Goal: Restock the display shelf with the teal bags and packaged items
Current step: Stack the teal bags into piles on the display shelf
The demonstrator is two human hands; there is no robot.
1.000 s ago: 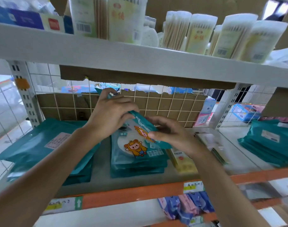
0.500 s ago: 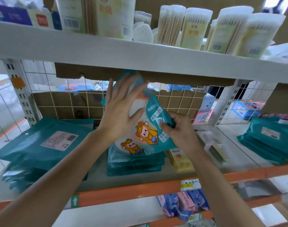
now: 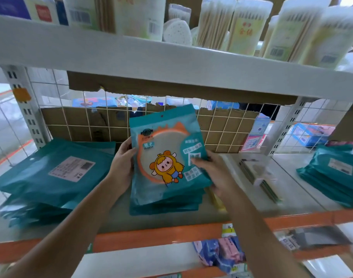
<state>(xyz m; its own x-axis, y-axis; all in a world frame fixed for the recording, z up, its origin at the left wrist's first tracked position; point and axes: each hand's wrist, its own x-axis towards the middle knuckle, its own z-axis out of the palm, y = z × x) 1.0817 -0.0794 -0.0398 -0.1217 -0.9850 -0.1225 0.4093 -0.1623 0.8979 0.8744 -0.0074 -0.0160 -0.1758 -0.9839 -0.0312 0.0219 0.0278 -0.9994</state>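
- Shop racking: display shelf (image 3: 151, 235) with an orange front edge and a wire grid (image 3: 221, 133) backed by cardboard; the upper shelf (image 3: 131, 57) close overhead carries cotton swab tubs (image 3: 246, 27).
- Teal bag (image 3: 165, 149), cartoon front, upright over the centre stack (image 3: 165, 205); left hand (image 3: 122, 163) grips its left edge, right hand (image 3: 215, 171) its right.
- Left stack (image 3: 57, 177) and right stack (image 3: 332, 177) of teal bags flank it; slim packets (image 3: 260, 175) lie near the right hand.
- Open shelf strip between the left and centre stacks.

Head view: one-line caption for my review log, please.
Left hand and right hand hold a cartoon-print teal bag upright over the centre stack on the shelf.
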